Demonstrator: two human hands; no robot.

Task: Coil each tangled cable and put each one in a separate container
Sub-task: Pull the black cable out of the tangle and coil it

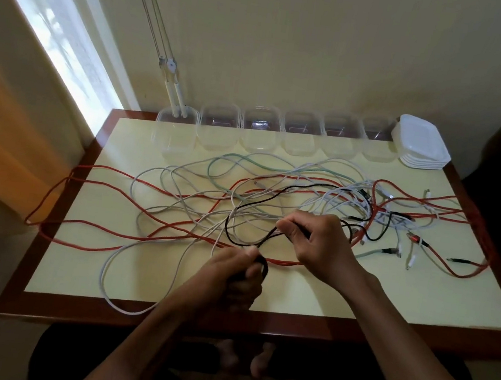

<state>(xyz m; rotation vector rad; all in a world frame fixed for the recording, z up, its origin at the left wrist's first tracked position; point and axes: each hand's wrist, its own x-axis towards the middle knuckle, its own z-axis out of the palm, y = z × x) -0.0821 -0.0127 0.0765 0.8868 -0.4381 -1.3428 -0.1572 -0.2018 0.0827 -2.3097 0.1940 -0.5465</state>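
A tangle of red [104, 167], white [113, 254], pale green [231, 157] and black cables spreads over the cream table top [420, 295]. My left hand [238, 276] is closed around a small coil of the black cable [273, 197] near the front middle. My right hand [316, 240] pinches the same black cable a little further back and to the right, with a loop hanging between the two hands. The rest of the black cable runs back into the tangle toward the right.
Several clear plastic containers [218, 131] stand in a row along the far edge by the wall. A stack of white lids [420, 145] sits at the far right corner. Red cable loops hang over the table's left edge [46, 204]. Loose plug ends lie at the right [412, 259].
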